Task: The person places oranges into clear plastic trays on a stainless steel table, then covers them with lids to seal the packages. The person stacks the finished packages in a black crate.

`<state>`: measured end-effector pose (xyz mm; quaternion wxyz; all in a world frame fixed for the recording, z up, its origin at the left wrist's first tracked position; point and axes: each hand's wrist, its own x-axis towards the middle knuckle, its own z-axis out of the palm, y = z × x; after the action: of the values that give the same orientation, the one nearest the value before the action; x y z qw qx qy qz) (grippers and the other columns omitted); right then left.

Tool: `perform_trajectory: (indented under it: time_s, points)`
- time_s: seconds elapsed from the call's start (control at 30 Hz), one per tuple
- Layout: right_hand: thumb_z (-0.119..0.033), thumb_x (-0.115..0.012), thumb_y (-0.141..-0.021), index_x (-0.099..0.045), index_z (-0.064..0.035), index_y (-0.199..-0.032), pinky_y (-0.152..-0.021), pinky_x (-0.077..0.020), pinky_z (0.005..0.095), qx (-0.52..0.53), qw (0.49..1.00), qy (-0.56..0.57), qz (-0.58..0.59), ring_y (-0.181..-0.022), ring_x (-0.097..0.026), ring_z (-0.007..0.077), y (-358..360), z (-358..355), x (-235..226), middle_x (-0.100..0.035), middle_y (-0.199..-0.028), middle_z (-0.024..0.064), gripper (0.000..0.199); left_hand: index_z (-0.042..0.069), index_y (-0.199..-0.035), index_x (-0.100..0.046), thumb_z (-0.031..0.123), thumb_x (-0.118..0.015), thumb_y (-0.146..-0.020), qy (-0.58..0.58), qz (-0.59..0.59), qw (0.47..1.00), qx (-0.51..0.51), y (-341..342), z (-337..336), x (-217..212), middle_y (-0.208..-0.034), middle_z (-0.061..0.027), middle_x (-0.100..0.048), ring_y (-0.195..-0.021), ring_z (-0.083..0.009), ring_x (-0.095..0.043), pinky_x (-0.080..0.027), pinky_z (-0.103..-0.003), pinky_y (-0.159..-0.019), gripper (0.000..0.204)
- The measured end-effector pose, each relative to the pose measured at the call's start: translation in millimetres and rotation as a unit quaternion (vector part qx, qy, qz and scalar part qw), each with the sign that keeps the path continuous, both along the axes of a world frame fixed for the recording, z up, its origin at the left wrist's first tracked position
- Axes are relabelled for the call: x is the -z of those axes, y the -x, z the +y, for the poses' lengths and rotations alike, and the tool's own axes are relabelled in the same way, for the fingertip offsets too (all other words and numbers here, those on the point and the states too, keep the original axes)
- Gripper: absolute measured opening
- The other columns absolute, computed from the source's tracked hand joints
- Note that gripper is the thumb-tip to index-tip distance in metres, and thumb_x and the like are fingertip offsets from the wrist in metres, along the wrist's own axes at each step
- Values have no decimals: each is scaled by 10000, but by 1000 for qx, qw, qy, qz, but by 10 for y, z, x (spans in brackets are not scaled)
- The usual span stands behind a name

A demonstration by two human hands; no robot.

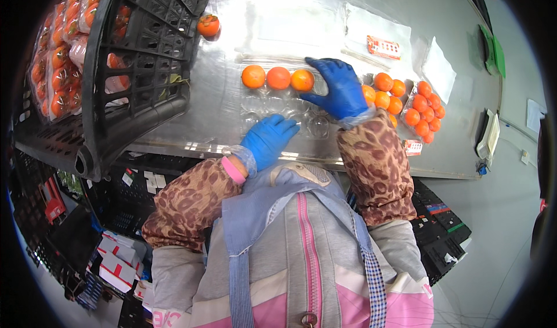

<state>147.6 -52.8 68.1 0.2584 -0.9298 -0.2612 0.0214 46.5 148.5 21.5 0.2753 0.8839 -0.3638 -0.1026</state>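
Black plastic crate (136,67) at far left on the steel surface (214,113), a lone persimmon (208,25) just beside it. Left hand (268,140), blue-gloved, lies open and flat on the near edge of a clear plastic tray (272,108) holding three persimmons (278,78) in its far row. Right hand (338,88), fingers spread, presses the tray's right end, touching the third fruit; packed persimmon trays (406,104) lie just right.

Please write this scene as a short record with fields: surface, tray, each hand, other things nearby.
Surface: shiny metal table
Tray: clear plastic tray with three orange fruits in its far row
Left hand: blue glove, resting on the tray's near edge
Right hand: blue glove, open, beside the third fruit
Nearby: black crate, packed fruit, single fruit
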Motion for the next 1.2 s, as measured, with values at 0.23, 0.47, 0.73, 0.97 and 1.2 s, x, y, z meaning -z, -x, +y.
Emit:
perform_trajectory:
  time_s: [0.23, 0.47, 0.73, 0.97, 1.2]
  points:
    - [-273, -828, -612, -621, -148, -1147, -963, -393, 428, 46, 990, 133, 21, -1139, -516, 295, 361, -737, -272, -610, -1129, 81, 587, 69, -1167, -569, 64, -593, -716, 5, 10, 1000, -5, -18, -5, 15, -1117, -55, -563, -963, -258, -528, -467, -341, -865, 452]
    - [-285, -790, -647, -632, -104, -1043, -950, -381, 445, -3, 985, 168, -33, -1091, -526, 296, 505, -685, 22, -613, -1033, 77, 463, 72, -1169, -572, 66, -595, -751, 26, 25, 999, -17, -6, -6, 3, -1152, -59, -557, -962, -264, -524, -472, -351, -864, 419]
    - [-136, -762, -643, -633, -90, -1034, -892, -436, 381, 81, 994, -47, 64, -1017, -564, 278, 449, -666, -311, -631, -1035, 80, 414, 66, -1166, -567, 61, -593, -736, 19, 29, 999, -10, -23, 4, 20, -1132, -63, -561, -948, -264, -525, -469, -342, -861, 431]
    - [-155, -762, -680, -632, -97, -1095, -906, -437, 386, 72, 995, -51, 43, -1044, -563, 287, 167, -468, -83, -632, -1072, 90, 440, 63, -1162, -564, 53, -587, -714, 22, 17, 1000, -5, -22, 5, 32, -1113, -61, -565, -939, -261, -529, -466, -346, -855, 449]
    - [-176, -749, -668, -628, -110, -1098, -883, -436, 400, 0, 999, 35, -16, -1000, -572, 289, -38, -393, 57, -629, -1051, 85, 451, 60, -1176, -557, 57, -589, -712, 18, 19, 1000, -1, -25, 9, 27, -1107, -69, -564, -955, -263, -530, -462, -347, -866, 465]
